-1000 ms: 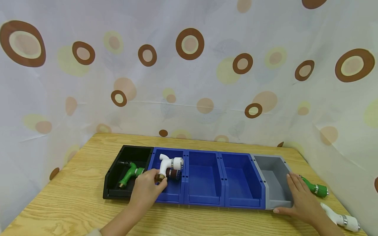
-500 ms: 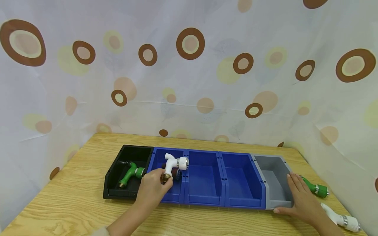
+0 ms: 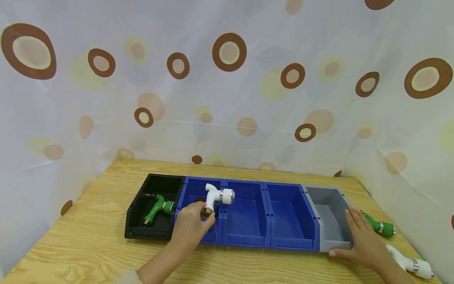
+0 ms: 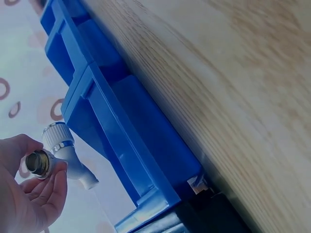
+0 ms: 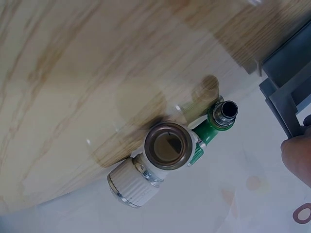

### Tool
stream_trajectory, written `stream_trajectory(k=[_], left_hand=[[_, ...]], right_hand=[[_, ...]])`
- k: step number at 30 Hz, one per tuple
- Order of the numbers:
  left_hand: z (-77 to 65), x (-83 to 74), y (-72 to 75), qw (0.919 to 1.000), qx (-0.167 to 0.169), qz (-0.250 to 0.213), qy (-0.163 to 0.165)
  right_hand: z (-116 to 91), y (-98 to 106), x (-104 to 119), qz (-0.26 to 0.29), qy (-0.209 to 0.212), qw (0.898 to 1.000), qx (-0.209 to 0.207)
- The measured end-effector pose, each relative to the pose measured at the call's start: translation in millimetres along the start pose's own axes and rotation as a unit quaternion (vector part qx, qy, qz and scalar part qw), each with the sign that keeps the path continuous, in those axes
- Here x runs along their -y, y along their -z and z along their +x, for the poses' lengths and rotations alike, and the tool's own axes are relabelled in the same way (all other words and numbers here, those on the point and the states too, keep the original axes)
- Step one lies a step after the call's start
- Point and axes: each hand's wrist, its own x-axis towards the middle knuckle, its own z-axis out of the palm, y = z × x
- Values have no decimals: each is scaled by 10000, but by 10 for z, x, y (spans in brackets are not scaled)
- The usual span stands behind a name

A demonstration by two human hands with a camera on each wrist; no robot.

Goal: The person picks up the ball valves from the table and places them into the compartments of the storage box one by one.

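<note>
**White tap crossing between blue bins**

The left hand (image 3: 193, 221) is carrying the white tap (image 3: 214, 196) rightward: its handle, over the left blue bin (image 3: 194, 187) a second ago, is now reaching past the divider (image 3: 223, 228) above the middle blue bin (image 3: 244, 219), so the tap is apparently leaving the first bin's space. Thumb and fingers are pinching its brass threaded end. The right hand (image 3: 363, 240) is resting, fingers extended, on the gray bin's (image 3: 328, 221) right wall, gripping nothing.

The divider's rim is probably the nearest edge to mind; its clearance is staying unclear. Rightward, the middle blue bin is offering room between its raised walls.
</note>
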Motion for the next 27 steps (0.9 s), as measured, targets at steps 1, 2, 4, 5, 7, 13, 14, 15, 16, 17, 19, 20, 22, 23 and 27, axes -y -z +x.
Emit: stream_trajectory(k=[1, 2, 4, 5, 7, 13, 14, 15, 16, 17, 19, 20, 22, 23, 27], left_hand=[[3, -5, -8, 10000, 3, -14, -3], [5, -9, -16, 10000, 3, -21, 2], [8, -16, -30, 10000, 16, -48, 30], [9, -21, -35, 10000, 28, -56, 42], [13, -32, -47, 9999, 68, -91, 75], [38, -92, -71, 9996, 162, -199, 94], [42, -103, -76, 9996, 167, -218, 99], [47, -112, -83, 9995, 167, -231, 103], [51, -121, -90, 9995, 173, -253, 103], [53, -129, -97, 9994, 180, -266, 103], [59, -145, -113, 9993, 196, -297, 109], [61, -151, -122, 9993, 201, -304, 100], [67, -168, -145, 9993, 199, -307, 79], [71, -179, -158, 9993, 196, -313, 77], [87, -227, -206, 9995, 156, -290, 38]], right_hand=[[0, -2, 0, 8, 0, 10000, 2], [1, -3, 0, 9, 7, 10000, -1], [3, -6, -1, 6, 35, 10000, -24], [6, -8, -1, 8, 55, 10000, -41], [10, -11, -3, 7, 87, 9999, -72], [19, -19, -1, 30, 83, 9999, -63], [20, -20, 0, 31, 76, 10000, -53], [22, -22, 1, 31, 74, 10000, -44], [23, -23, 2, 32, 72, 10000, -36], [24, -24, 2, 29, 72, 10000, -29], [25, -24, 3, 24, 73, 10000, -26], [25, -23, 3, 24, 69, 10000, -18], [19, -19, 1, 37, 43, 10000, 9], [15, -16, -1, 45, 27, 10000, 17], [4, -11, -6, 65, -2, 10000, 21]])
